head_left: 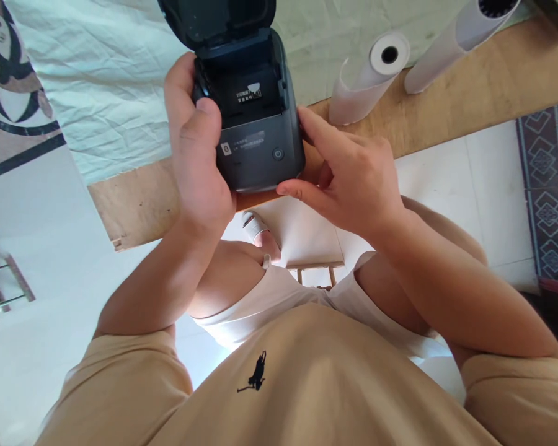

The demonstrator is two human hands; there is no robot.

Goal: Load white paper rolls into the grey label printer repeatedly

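Observation:
A small dark grey label printer (255,124) sits at the near edge of a wooden table (139,204), its lid flipped up and the paper bay showing no roll. My left hand (198,148) wraps around the printer's left side, thumb resting on the bay's rim. On the printer's right side, my right hand (348,173) touches the body with its fingertips, the forefinger along the lower front corner. Two white paper rolls lie on the table to the right: a short one (369,77) and a longer one (460,40).
A pale green cloth (102,87) covers the far part of the table. Below the edge I see my knees, white shorts and beige shirt, a white tiled floor and a dark patterned rug (551,192) at the right.

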